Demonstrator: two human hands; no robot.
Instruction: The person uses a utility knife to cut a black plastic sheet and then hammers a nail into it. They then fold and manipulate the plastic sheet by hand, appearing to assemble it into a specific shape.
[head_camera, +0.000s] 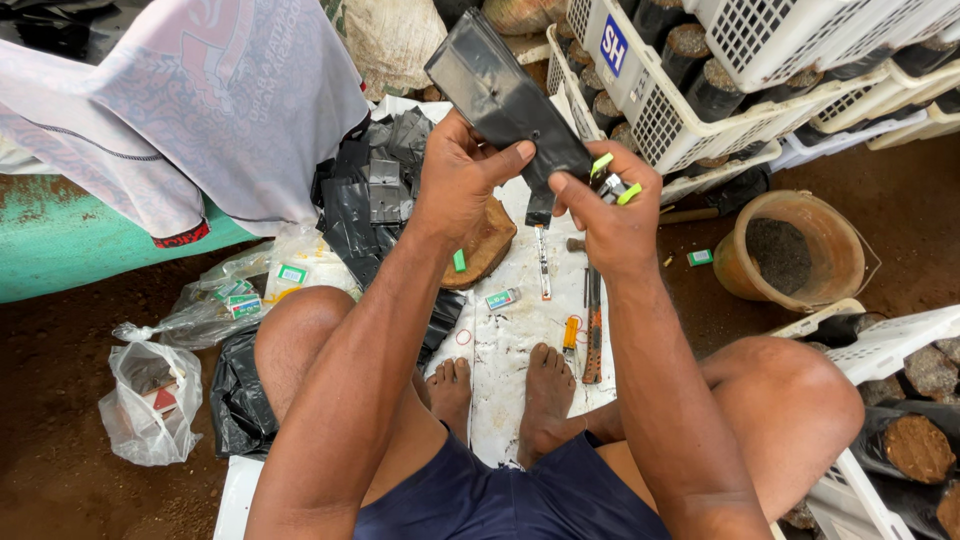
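I hold a black plastic bag (500, 95) up in front of me with both hands. My left hand (458, 175) grips its lower left side, thumb pressed on the plastic. My right hand (612, 215) pinches the bag's lower corner and also clasps a small stapler with bright green parts (612, 182). Below my hands lie a wooden block (487, 245), a stack of black bags (372, 200) and tools on a white sheet (505, 340).
White crates (660, 110) of soil-filled black bags stand at the upper right, more crates (890, 345) at the right. A brown bucket (790, 250) holds soil. Clear plastic bags (150, 400) with small boxes lie left. A shirt (200, 100) hangs over a green ledge. My bare feet (545, 385) rest on the sheet.
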